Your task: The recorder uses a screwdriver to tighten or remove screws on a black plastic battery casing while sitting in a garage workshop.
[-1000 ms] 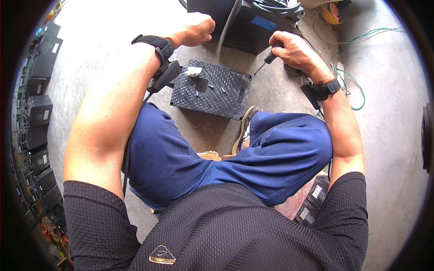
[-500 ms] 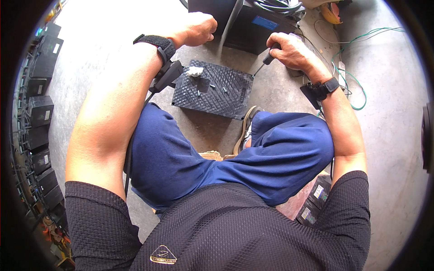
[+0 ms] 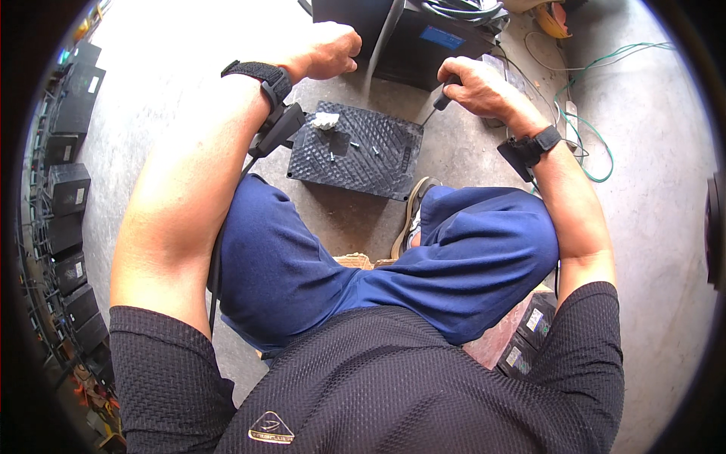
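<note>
My right hand (image 3: 478, 85) is closed around the dark handle of a screwdriver (image 3: 446, 94). Its thin shaft slants down and left to the far right corner of a black, rectangular case with a textured top (image 3: 386, 136). Whether the tip touches the case is too small to tell. Beyond the case's far left side, my left hand (image 3: 333, 51) is closed with its fingers curled; anything inside them is hidden. Several small screws (image 3: 376, 150) and a crumpled white lump (image 3: 325, 120) lie on the case, near a square recess (image 3: 338, 142).
A large black box (image 3: 423, 49) stands beyond the case, with coiled black cable (image 3: 465, 10) on top. Green wire (image 3: 605, 155) loops over the floor at right. Black boxes (image 3: 69, 188) line the left side. My shoe (image 3: 414, 212) is beside the case.
My right hand has shifted slightly left with the screwdriver, whose handle now sits a little lower and further left. My left hand and the case have hardly moved.
</note>
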`<state>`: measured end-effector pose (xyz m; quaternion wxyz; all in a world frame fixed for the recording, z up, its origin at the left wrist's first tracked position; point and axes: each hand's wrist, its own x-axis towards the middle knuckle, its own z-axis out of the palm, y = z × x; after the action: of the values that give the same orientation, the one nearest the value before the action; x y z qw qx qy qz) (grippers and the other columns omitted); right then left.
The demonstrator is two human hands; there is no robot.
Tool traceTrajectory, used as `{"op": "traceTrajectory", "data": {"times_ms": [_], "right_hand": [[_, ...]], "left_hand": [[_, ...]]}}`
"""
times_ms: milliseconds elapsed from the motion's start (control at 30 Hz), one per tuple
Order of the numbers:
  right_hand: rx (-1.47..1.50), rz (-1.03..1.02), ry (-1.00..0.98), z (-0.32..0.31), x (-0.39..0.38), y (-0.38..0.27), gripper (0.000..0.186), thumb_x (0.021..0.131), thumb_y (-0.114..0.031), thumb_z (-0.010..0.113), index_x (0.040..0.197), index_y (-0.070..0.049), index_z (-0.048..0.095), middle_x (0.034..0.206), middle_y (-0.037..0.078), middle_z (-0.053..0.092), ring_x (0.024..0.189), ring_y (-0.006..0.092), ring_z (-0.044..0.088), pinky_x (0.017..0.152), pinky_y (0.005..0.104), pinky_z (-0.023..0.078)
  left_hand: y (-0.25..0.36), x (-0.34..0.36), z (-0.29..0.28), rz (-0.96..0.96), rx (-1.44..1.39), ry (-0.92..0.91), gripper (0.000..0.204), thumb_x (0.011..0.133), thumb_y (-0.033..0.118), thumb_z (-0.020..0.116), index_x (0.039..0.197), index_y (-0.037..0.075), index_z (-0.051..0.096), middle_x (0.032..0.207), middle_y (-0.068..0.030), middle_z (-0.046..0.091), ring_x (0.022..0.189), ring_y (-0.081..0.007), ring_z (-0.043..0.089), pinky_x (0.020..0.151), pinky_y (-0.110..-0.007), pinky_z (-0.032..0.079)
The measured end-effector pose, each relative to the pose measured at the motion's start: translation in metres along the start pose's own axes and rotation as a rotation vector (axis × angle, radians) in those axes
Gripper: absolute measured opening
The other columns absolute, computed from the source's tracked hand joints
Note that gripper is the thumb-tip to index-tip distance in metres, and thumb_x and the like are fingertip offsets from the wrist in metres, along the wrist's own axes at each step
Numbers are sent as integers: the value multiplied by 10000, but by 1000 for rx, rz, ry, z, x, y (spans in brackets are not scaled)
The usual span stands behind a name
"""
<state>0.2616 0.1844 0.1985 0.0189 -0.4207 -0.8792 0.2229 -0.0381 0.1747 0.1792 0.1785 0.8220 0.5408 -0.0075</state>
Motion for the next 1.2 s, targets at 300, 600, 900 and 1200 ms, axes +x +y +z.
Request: {"op": "traceTrajectory", "data": {"times_ms": [300,600,900,1200], "right_hand": [[-75,-17,-48,12,2,4,198,851,-112,648,1036,-40,665,1015,185,689,1017,368,665,897,444,537],[-195,-65,-80,17,-1,-2,221,849,-124,679,1063,-77,654,1037,160,687,1041,371,659,903,460,537],[-287,-6,-266,19,0,-13,269,839,-154,738,1069,-57,639,1039,171,675,1029,385,654,875,468,537],[-219,-68,-379,31,-3,3,263,808,-40,695,1066,-31,643,1032,202,650,1040,410,635,893,467,526]], "left_hand": [[2,-4,-3,24,-32,12,283,911,216,734,1109,14,719,1056,-192,745,1004,-345,717,913,-419,558],[11,-10,-8,-15,12,-33,305,920,237,736,1134,20,724,1070,-187,752,1012,-340,725,919,-420,561],[8,-9,-3,13,52,-7,273,915,258,729,1074,37,737,1041,-193,742,990,-357,718,886,-440,563],[19,-12,-14,-38,91,-113,347,938,292,722,1195,59,708,1171,-159,737,1095,-324,705,961,-423,549]]}}
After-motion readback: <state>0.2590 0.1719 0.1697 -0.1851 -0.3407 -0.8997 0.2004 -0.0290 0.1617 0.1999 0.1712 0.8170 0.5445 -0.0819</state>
